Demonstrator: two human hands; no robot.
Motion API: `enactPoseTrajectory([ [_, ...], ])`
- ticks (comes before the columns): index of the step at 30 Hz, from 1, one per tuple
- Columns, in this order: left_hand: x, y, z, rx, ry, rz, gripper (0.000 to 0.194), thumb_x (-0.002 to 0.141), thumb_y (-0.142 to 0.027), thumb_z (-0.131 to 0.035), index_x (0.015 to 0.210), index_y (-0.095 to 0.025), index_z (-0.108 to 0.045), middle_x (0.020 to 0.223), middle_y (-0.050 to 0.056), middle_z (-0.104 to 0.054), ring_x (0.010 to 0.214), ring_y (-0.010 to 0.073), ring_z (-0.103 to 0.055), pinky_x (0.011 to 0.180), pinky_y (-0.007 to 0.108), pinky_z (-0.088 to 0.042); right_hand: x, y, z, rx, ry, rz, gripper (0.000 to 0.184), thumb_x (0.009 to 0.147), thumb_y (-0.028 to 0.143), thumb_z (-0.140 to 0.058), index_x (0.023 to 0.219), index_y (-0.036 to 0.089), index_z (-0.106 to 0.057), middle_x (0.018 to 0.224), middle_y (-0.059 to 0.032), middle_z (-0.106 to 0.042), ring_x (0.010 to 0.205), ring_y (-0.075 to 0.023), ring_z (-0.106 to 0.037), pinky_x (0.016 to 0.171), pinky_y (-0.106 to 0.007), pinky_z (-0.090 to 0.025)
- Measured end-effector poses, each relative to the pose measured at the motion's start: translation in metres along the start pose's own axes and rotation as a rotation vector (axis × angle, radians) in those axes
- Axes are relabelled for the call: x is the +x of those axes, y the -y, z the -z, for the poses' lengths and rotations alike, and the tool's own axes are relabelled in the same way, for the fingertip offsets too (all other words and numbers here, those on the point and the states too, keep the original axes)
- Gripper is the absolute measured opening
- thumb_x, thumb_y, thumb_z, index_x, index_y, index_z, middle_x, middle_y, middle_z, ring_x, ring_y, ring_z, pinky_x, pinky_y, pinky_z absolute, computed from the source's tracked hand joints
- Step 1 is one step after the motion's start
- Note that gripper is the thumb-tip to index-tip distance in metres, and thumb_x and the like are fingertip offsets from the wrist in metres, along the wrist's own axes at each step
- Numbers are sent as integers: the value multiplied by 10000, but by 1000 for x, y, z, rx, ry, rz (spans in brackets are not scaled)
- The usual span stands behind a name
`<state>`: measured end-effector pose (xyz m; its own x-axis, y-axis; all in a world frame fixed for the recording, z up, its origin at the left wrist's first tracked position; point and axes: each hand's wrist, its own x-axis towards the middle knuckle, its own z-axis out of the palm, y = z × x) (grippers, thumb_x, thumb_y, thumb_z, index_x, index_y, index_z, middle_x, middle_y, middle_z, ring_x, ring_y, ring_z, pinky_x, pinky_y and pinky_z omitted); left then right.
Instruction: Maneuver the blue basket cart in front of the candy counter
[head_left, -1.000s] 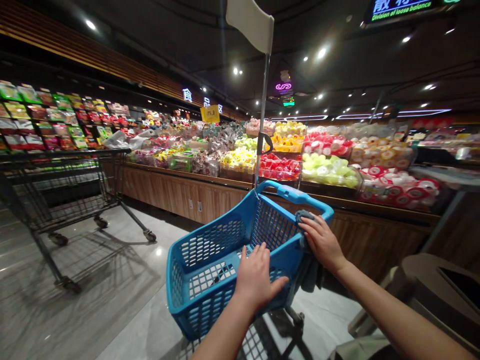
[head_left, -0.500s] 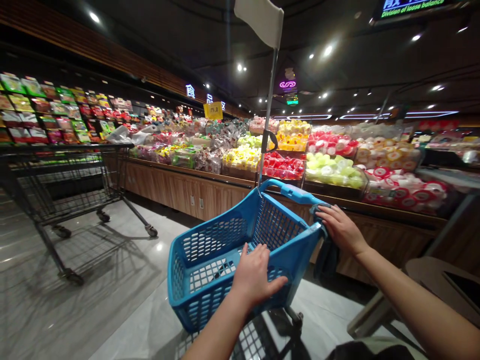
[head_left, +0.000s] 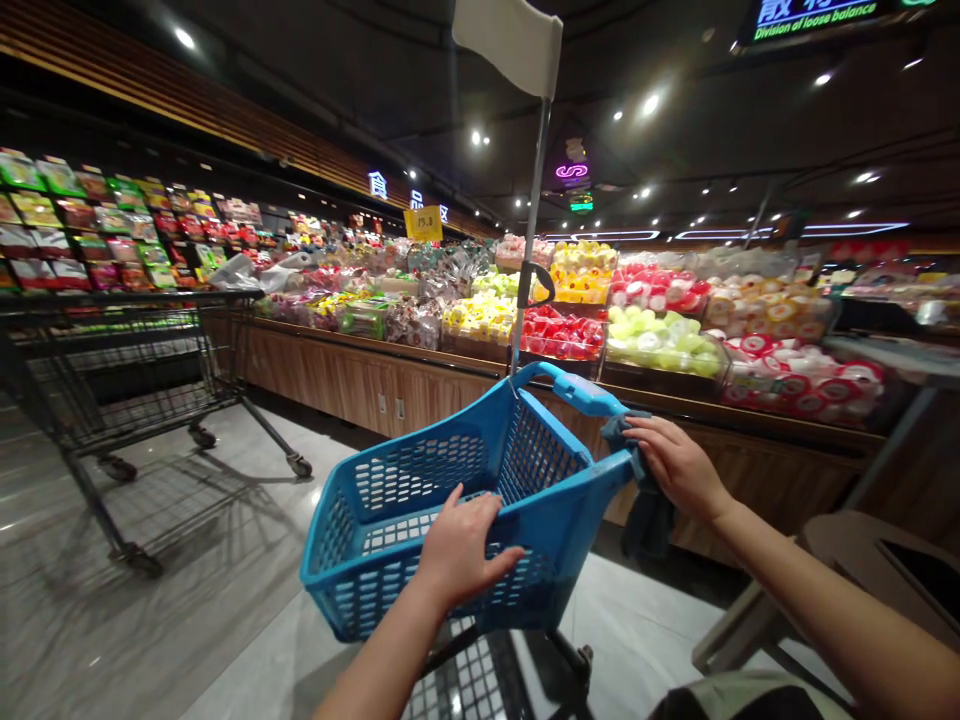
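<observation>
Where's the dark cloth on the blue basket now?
In the head view, right of centre: the dark cloth lies under the right hand, over the far right rim of the blue plastic shopping basket, and hangs below it.

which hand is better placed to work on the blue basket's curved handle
Probably the right hand: it holds a dark grey-blue cloth on the blue plastic mesh basket's rim, beside the curved blue plastic handle. The left hand lies farther back, empty, on the near rim.
</observation>
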<state>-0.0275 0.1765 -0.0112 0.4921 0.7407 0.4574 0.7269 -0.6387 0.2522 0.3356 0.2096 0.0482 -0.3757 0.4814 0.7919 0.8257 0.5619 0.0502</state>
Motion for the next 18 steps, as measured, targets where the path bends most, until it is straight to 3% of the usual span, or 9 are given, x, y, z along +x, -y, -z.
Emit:
enactPoseTrajectory([
  [6, -20, 61, 29, 50, 37, -57, 456, 917, -534, -450, 1229, -238, -601, 1242, 68, -675, 1204, 253, -589, 1168, 578, -182, -1, 63, 5, 31, 0, 79, 294, 959, 238, -461, 1217, 240, -604, 1287, -73, -604, 1227, -244, -524, 1060, -480, -434],
  [9, -23, 75, 38, 141, 40, 1, 446, 943, -534, -414, 1222, -247, -611, 1293, 72, -644, 1309, 280, -488, 1152, 642, -90, 5, 91, 3, 59, -5, 150, 321, 945, 216, -491, 1249, 234, -590, 1301, -80, -596, 1250, -258, -503, 1055, -486, -444],
  [12, -14, 52, 38, 176, -75, 143, 579, 953, -567, -367, 1415, -226, -437, 1460, 124, -476, 1411, 316, -327, 1120, 688, -101, 12, 115, -3, 76, -2, 190, 339, 927, 249, -539, 1261, 229, -589, 1309, -91, -589, 1253, -280, -499, 1044, -507, -455],
  [15, 3, 9, 34, 102, -80, 43, 662, 950, -583, -366, 1500, -224, -277, 1523, 120, -381, 1439, 284, -270, 1149, 634, -118, 18, 135, -7, 91, 19, 242, 395, 907, 285, -585, 1293, 206, -571, 1332, -113, -570, 1293, -309, -463, 1045, -531, -455],
  [18, 15, -22, 33, 40, -96, 11, 588, 947, -579, -377, 1420, -234, -426, 1475, 99, -464, 1412, 293, -330, 1144, 631, -158, 23, 147, -6, 109, 37, 311, 415, 916, 238, -568, 1328, 194, -545, 1347, -115, -563, 1350, -310, -403, 1065, -515, -449],
])
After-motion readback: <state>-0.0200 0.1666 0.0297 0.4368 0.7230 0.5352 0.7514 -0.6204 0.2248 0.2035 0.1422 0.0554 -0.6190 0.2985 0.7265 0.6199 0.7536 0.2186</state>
